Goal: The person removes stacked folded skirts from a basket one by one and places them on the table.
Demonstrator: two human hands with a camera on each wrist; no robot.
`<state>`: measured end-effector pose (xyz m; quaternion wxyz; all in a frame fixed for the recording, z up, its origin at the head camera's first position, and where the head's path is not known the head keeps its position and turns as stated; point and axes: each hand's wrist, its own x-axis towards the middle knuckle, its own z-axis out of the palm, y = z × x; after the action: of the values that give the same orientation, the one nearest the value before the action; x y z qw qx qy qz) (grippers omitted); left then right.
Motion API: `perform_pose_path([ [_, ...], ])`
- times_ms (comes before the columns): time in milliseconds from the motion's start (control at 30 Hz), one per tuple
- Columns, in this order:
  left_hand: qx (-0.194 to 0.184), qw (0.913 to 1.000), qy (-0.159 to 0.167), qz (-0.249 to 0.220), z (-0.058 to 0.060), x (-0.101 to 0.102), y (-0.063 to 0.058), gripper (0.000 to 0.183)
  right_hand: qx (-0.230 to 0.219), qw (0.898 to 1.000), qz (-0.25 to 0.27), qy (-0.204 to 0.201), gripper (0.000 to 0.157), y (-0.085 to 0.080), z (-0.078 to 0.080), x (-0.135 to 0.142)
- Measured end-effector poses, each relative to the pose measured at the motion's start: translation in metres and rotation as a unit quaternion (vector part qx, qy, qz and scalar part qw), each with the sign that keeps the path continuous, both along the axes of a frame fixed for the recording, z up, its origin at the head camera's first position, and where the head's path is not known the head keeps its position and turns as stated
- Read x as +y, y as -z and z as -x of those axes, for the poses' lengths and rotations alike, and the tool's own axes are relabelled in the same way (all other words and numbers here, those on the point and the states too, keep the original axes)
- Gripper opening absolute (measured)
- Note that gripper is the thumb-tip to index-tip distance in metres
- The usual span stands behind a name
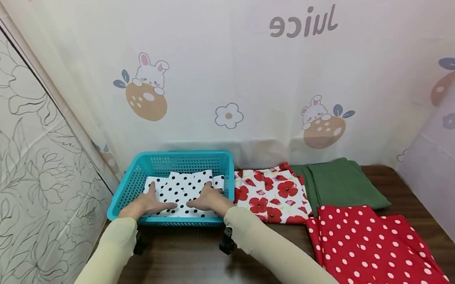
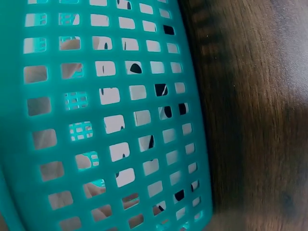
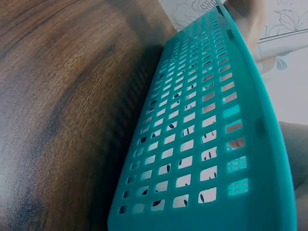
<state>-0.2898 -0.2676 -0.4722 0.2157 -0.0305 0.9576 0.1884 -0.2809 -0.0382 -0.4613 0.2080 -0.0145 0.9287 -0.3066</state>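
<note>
A folded white cloth with black dots (image 1: 182, 188) lies inside a turquoise plastic basket (image 1: 186, 154). Both hands reach over the basket's near rim. On the left part of the cloth rests my left hand (image 1: 149, 202), its thumb stretched out to the right. My right hand (image 1: 210, 197) lies on the right part, with its thumb pointing left toward the other thumb. Through the mesh wall (image 2: 106, 125) in the left wrist view, bits of the dotted cloth and skin show. The right wrist view has the basket's long side wall (image 3: 192, 130), with the cloth behind its holes.
Right of the basket lies a folded white cloth with red flowers (image 1: 270, 196). Beside it is a folded green cloth (image 1: 343, 184). A red cloth with white dots (image 1: 368, 248) is nearer on the brown wooden table (image 1: 175, 271). Printed curtains (image 1: 218, 67) hang behind and at the sides.
</note>
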Motion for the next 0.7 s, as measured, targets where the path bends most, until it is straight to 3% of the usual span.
perform_pose_path([
  [300,0.025,0.9965,-0.043,-0.068,0.014,-0.009,0.01,0.123,0.013,1.0,0.001,-0.006,0.103,0.005,0.0,0.0],
  [500,0.023,0.9964,-0.039,-0.071,0.016,-0.011,0.011,0.122,0.013,1.0,0.016,-0.007,0.104,0.008,0.001,-0.003],
  [700,0.027,0.9946,-0.04,-0.092,0.017,-0.008,0.008,0.117,0.022,0.999,0.033,0.016,0.091,0.01,0.009,0.003],
])
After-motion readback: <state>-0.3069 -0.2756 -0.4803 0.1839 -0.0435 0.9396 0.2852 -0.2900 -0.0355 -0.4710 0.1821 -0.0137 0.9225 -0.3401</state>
